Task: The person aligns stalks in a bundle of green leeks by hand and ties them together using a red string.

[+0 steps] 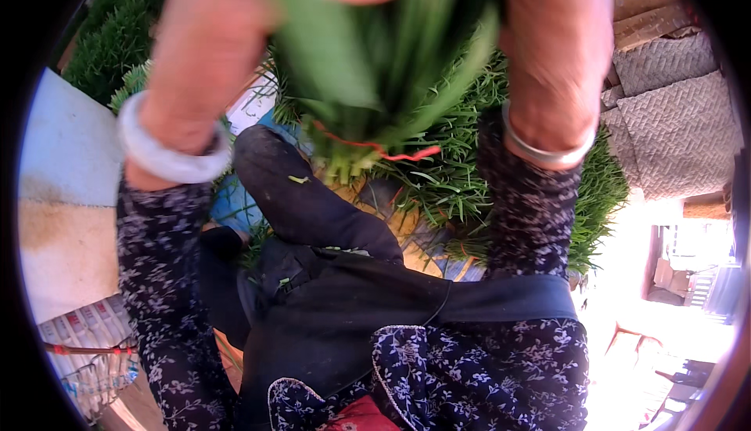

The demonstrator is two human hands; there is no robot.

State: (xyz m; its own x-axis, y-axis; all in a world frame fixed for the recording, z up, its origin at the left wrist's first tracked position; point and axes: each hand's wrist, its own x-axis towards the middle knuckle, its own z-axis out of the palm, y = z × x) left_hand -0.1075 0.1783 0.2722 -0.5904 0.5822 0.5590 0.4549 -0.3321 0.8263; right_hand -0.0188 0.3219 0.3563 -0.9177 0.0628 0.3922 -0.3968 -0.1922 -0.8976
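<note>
A bundle of long green leafy stalks (368,63), tied with a red string (375,149), hangs raised before me, its pale cut ends pointing down. It is smeared by motion. My left hand (211,36), with a white bangle (174,148) at the wrist, is closed on it; a blurred patch of fingers shows over the leaves at the top edge. My right hand (559,44), wearing a silvery bangle (547,152), is against the bundle's right side. Its fingers are hidden by the leaves and the picture's edge.
More green stalks (461,169) are heaped under and beyond the bundle, with another pile (117,36) at the far left. My dark-trousered leg (305,196) is bent below. A pale board (66,173) stands left; woven matting (680,134) is at right.
</note>
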